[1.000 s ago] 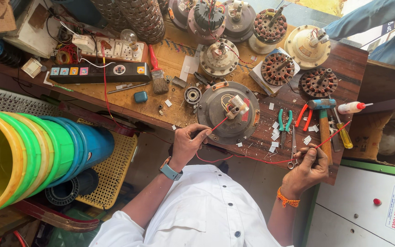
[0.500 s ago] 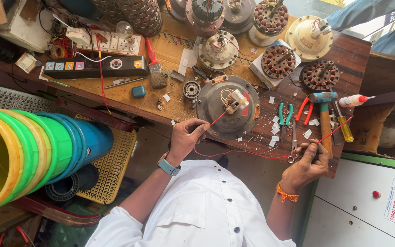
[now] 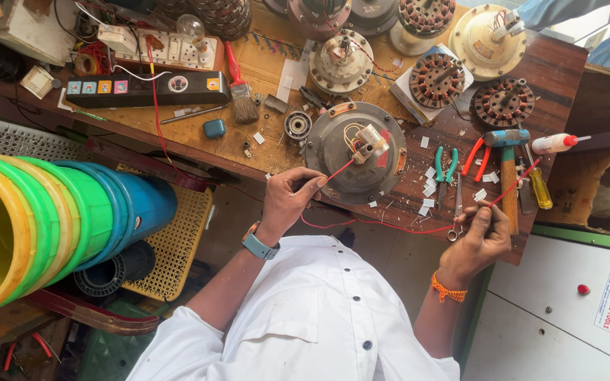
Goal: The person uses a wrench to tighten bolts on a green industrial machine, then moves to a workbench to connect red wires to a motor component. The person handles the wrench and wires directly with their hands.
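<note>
— Where is the red wire point(image 3: 361, 222)?
— In the middle of the frame, sagging between both hands. The left hand point(image 3: 287, 201) pinches one end beside the round gray motor plate point(image 3: 354, 152). The right hand point(image 3: 481, 236) pinches the other end.
— What lies nearby?
— Scissors point(image 3: 457, 215), a hammer point(image 3: 508, 176) and green pliers point(image 3: 446, 166) on the wooden bench point(image 3: 559, 63).

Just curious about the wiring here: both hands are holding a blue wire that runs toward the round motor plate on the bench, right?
Not quite: the wire is red, not blue. The head view shows the left hand pinching one end near the round motor plate, and the right hand pinching the other end, with the wire sagging between them along the bench edge.
</note>
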A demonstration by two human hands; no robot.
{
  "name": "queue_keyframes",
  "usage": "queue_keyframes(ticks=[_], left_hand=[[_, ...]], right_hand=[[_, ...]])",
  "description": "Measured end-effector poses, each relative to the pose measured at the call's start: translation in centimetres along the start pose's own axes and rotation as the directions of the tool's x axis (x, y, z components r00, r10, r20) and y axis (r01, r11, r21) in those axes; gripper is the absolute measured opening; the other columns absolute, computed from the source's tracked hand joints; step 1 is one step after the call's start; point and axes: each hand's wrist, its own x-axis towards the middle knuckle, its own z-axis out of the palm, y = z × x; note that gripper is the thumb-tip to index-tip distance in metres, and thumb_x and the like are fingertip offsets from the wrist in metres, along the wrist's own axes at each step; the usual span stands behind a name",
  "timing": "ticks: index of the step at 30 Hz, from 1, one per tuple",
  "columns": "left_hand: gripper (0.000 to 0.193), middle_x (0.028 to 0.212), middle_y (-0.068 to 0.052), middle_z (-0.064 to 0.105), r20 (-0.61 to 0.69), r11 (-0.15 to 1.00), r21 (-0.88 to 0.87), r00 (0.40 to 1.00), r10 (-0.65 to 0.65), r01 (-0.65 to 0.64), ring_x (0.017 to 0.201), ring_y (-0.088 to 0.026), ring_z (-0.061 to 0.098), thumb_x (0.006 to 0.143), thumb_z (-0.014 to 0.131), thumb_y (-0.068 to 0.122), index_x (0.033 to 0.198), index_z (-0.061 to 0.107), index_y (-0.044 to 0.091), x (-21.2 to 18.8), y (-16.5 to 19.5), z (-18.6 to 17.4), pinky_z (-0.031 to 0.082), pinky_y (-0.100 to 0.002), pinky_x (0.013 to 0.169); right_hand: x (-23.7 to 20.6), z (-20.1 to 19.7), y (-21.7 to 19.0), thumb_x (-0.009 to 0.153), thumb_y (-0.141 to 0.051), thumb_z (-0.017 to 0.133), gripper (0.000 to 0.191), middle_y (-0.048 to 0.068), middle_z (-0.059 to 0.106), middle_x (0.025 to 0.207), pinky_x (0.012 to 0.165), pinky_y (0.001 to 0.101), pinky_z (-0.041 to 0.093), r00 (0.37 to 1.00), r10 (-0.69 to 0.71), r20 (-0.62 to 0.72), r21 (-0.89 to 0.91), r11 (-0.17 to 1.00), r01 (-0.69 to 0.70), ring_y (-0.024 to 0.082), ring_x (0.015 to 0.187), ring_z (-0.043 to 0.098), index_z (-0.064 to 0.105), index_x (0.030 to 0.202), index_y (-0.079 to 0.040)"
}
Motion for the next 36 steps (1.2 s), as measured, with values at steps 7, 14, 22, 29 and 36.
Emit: queue_keyframes(ticks=[7,14,22,29,36], left_hand=[[0.017,0.072,-0.001,0.075,0.086,0.993,0.121,0.996,-0.014,0.004,0.057,-0.002,0.059,0.090,0.079,0.017,0.101,0.080,0.003,0.0,1.2,0.0,0.045,-0.021,0.049],[0.025,0.089,-0.009,0.079,0.180,0.945,0.273,0.975,0.132,-0.179,0.076,-0.013,0.074,0.088,0.079,0.018,0.107,0.077,0.002,0.4,1.6,0.2,0.057,-0.028,0.068],[0.019,0.095,-0.012,0.077,0.138,0.890,0.362,0.960,0.243,-0.277,0.082,-0.023,0.075,0.092,0.074,0.014,0.106,0.076,0.002,0.1,1.9,0.6,0.058,-0.033,0.074],[0.014,0.089,-0.010,0.074,0.163,0.838,0.424,0.939,0.304,-0.345,0.078,-0.026,0.072,0.093,0.074,0.014,0.103,0.077,0.005,-0.2,2.7,0.8,0.055,-0.037,0.069],[0.017,0.087,-0.007,0.068,0.121,0.813,0.481,0.943,0.310,-0.329,0.073,-0.025,0.068,0.094,0.071,0.014,0.109,0.077,0.009,0.3,3.5,0.0,0.052,-0.038,0.065]], right_hand=[[0.0,0.4,-0.2,0.112,-0.013,0.063,0.017,0.007,0.066,0.088,0.067,0.0252,0.052,1.000,-0.015,0.011,-0.025,1.000,0.015,0.013,0.072,0.062,0.065,0.109,0.004],[-0.5,0.8,-0.7,0.110,-0.017,0.064,0.020,0.003,0.065,0.084,0.057,0.0208,0.040,0.989,0.086,0.121,-0.098,0.992,-0.074,0.009,0.069,0.058,0.068,0.114,0.002],[-2.8,2.8,-1.3,0.111,-0.011,0.064,0.024,0.008,0.074,0.101,0.083,0.0212,0.055,0.879,-0.017,0.477,-0.200,0.972,0.127,0.006,0.093,0.068,0.069,0.130,0.003],[-3.6,4.7,-1.8,0.104,-0.012,0.068,0.024,0.007,0.077,0.094,0.066,0.0236,0.050,0.901,0.076,0.426,-0.302,0.951,0.063,0.009,0.078,0.064,0.073,0.124,0.002],[-3.9,5.5,-2.1,0.104,-0.011,0.065,0.021,0.008,0.077,0.091,0.073,0.0250,0.055,0.862,0.049,0.504,-0.323,0.937,0.136,0.011,0.085,0.072,0.074,0.119,-0.001]])
